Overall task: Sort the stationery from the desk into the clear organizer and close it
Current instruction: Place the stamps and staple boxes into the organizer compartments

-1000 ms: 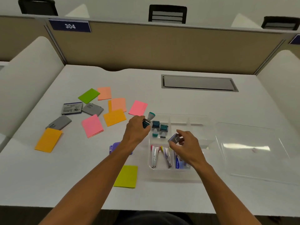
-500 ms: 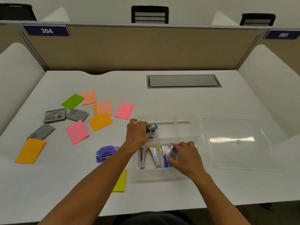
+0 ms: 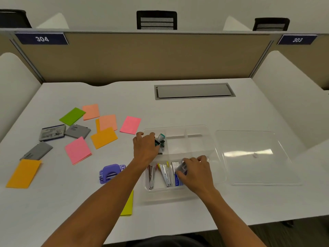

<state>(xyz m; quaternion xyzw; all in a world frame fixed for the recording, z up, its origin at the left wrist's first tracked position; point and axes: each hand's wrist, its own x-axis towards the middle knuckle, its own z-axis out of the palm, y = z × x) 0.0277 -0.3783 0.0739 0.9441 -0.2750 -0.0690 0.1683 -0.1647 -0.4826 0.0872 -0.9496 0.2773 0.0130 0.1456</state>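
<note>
The clear organizer (image 3: 204, 132) lies open on the white desk, its clear lid (image 3: 249, 157) flat beside it on the right. My left hand (image 3: 145, 148) is inside the back left compartment and holds a small teal-capped stamp (image 3: 161, 138) among other stamps. My right hand (image 3: 195, 171) is over the front compartment and pinches a small clear staple box (image 3: 182, 167). Two staplers (image 3: 166, 175) and a blue box (image 3: 178, 180) lie in that front compartment. A purple hole punch (image 3: 111, 172) sits left of the organizer.
Several coloured sticky-note pads (image 3: 104, 138) and three grey cards (image 3: 52, 132) are scattered on the desk's left half. A yellow-green pad (image 3: 129, 205) lies partly under my left forearm. A grey cable hatch (image 3: 194, 90) sits at the back. Partitions border the desk.
Both hands dropped from above the organizer into it. The left carried the stamp into the back left compartment. The right brought the staple box down to the front compartment.
</note>
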